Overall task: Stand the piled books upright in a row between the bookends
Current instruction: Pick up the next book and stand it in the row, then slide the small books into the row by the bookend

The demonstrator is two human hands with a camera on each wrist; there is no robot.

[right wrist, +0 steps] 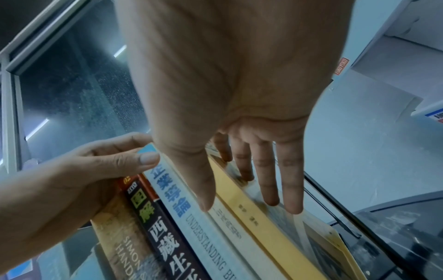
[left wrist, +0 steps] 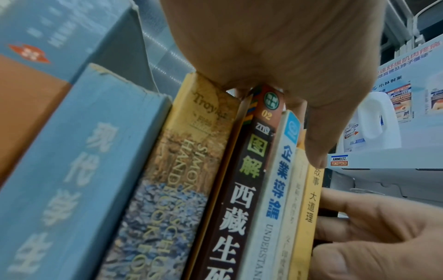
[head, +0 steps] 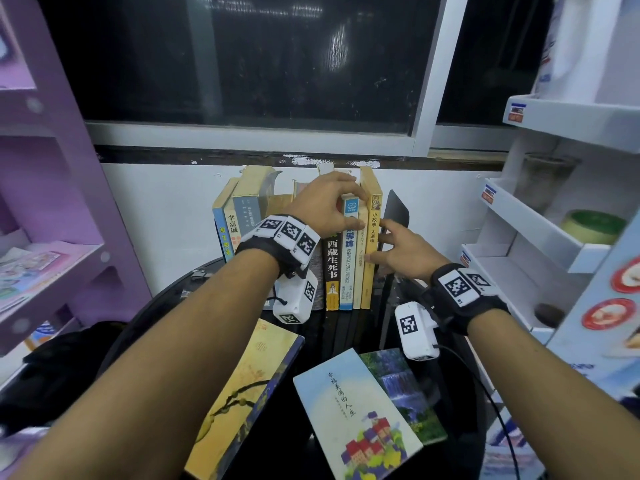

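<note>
Several books stand upright in a row [head: 331,268] on a black round table [head: 311,344], spines toward me. My left hand [head: 332,202] curls over the tops of the dark brown book [left wrist: 239,208] and the white-and-blue book [left wrist: 278,189], thumb down on the spines. My right hand [head: 398,251] lies with straight fingers against the cover of the yellow end book [head: 372,258], its thumb on the cream spine beside it [right wrist: 225,223]. A black bookend [head: 396,211] stands just right of that book. The left bookend is hidden.
Three books lie flat at the table's front: a yellow one with a branch painting [head: 242,403], a pale blue one with houses [head: 353,410], and a waterfall cover [head: 401,386] under it. A purple shelf unit [head: 52,202] stands left, white display shelves [head: 554,237] right, a window behind.
</note>
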